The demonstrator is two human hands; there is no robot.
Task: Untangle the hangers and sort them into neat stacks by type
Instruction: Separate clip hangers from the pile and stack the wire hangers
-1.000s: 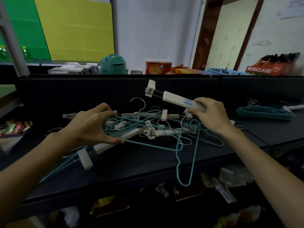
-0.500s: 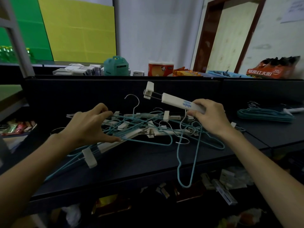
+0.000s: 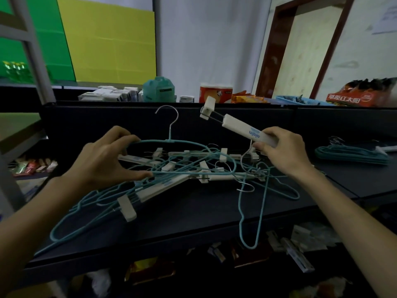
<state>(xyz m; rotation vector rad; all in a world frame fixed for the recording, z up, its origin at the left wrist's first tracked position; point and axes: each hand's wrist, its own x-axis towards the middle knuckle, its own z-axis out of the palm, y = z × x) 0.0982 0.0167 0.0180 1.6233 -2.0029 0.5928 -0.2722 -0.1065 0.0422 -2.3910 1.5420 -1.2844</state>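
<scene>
A tangled pile of hangers (image 3: 193,168) lies on the dark shelf top (image 3: 193,214): teal wire hangers mixed with white clip hangers. My left hand (image 3: 103,160) grips a teal wire hanger (image 3: 171,141) at its left shoulder, with its metal hook standing upright above the pile. My right hand (image 3: 281,151) grips the bar of a white clip hanger (image 3: 240,126), which tilts up to the left with its clip in the air. One teal hanger loop (image 3: 251,237) hangs over the shelf's front edge.
A neat stack of teal wire hangers (image 3: 352,154) lies at the right of the shelf, a white clip hanger (image 3: 386,149) beside it. Behind a dark partition (image 3: 322,123) stand boxes, a teal container (image 3: 159,90) and snack packs. Lower shelves hold loose goods.
My left hand has lifted a teal wire hanger out of the pile, so its hook now stands high. My right hand has kept the white clip hanger raised.
</scene>
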